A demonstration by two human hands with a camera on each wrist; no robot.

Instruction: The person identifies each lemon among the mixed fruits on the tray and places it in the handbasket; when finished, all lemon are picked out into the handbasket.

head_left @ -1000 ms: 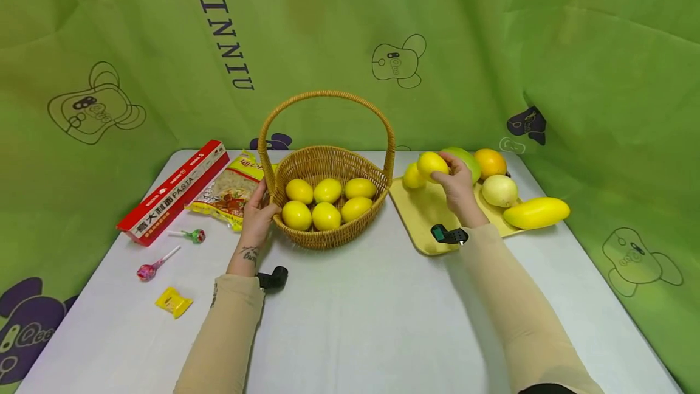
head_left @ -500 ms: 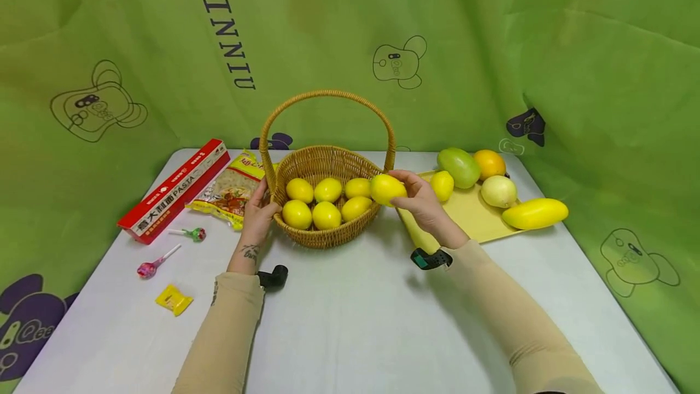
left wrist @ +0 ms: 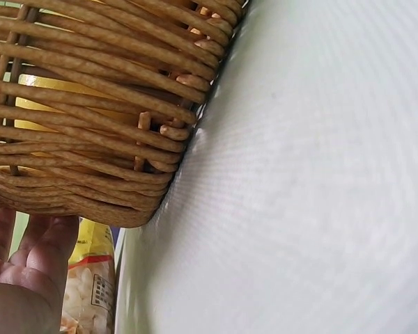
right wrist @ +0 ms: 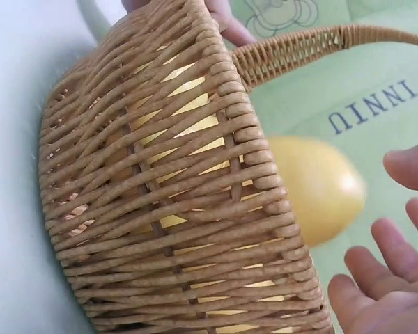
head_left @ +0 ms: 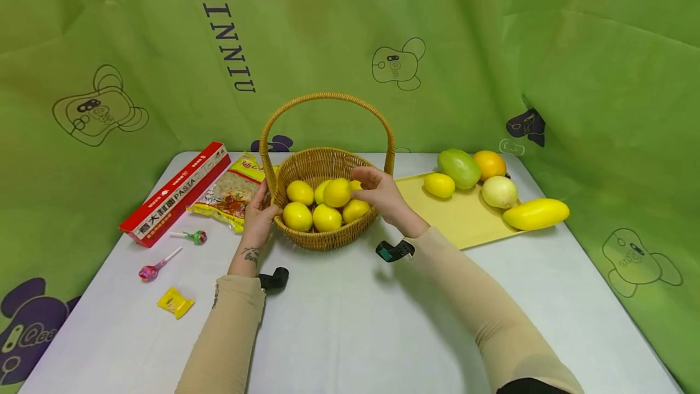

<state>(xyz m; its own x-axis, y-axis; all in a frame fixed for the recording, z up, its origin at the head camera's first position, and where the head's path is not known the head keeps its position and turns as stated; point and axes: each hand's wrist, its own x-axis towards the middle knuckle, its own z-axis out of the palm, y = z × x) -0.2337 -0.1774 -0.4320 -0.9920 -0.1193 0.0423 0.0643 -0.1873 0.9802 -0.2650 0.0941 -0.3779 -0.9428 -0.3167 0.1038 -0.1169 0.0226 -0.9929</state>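
Note:
A wicker basket [head_left: 328, 237] with a tall handle stands mid-table and holds several yellow lemons. One lemon [head_left: 337, 192] lies on top of the others, just left of my right hand [head_left: 377, 190]. In the right wrist view that lemon [right wrist: 320, 188] sits above the basket [right wrist: 167, 209] rim, apart from my spread fingers [right wrist: 376, 278]. My left hand [head_left: 258, 211] rests against the basket's left wall. The left wrist view has its fingers [left wrist: 28, 243] lying straight beside the basket [left wrist: 90, 104].
A yellow tray [head_left: 459, 224] at the right carries a lemon [head_left: 439, 185], a green mango [head_left: 459, 168], an orange [head_left: 489, 163], a pale round fruit [head_left: 499, 191] and a long yellow fruit [head_left: 536, 213]. At the left lie a red pasta box [head_left: 175, 193], a snack bag [head_left: 232, 190], two lollipops [head_left: 150, 269] and a yellow candy [head_left: 175, 303].
My right hand carried a lemon leftward from the tray to the basket and let it go on the pile. The left hand stayed against the basket.

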